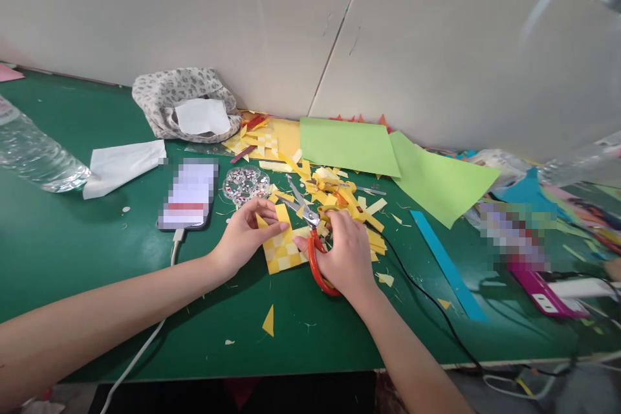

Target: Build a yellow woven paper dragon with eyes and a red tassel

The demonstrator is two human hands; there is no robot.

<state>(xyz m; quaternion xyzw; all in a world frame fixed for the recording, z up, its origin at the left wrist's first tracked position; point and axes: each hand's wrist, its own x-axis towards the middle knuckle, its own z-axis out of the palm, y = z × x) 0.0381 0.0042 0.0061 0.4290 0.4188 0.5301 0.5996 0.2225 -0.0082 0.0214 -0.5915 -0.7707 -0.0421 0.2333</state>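
Head view: scissors (313, 219) slant, pointing upper left.

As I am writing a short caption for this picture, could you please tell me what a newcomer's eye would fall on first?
Probably the orange-handled scissors, blades apart in the right hand near the middle of the picture, beside the yellow checkered paper held in the left hand. Next might come the two light green sheets behind the hands, near the wall, and the blue strip to their right.
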